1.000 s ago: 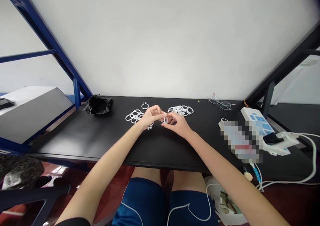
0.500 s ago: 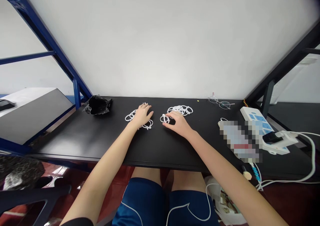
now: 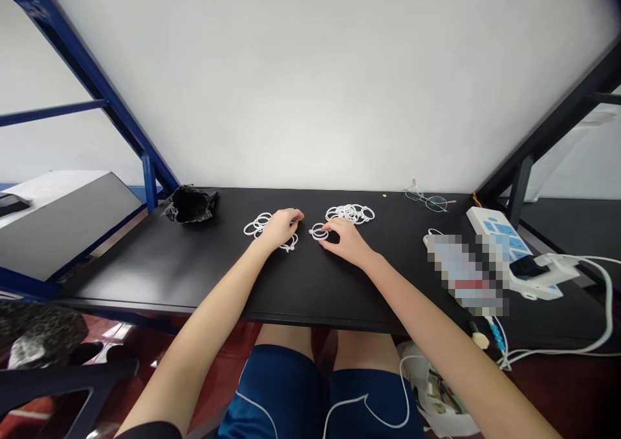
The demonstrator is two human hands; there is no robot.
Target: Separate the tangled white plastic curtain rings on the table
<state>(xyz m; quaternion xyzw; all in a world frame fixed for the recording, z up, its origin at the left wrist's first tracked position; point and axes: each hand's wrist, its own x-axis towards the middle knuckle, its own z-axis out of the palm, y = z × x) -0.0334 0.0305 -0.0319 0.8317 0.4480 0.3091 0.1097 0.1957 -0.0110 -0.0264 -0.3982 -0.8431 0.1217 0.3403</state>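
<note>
right hand (image 3: 347,240) pinches one white ring (image 3: 319,231) flat against the table (image 3: 194,264), near the right pile (image 3: 352,214); left hand (image 3: 279,227) covers the left pile (image 3: 257,224), grip i cannot tell, each heap within reach.

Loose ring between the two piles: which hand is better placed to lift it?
Right, probably. The right hand has its fingertips at the loose ring, whereas the left hand lies over the left pile of rings, its fingers just short of that ring.
</note>
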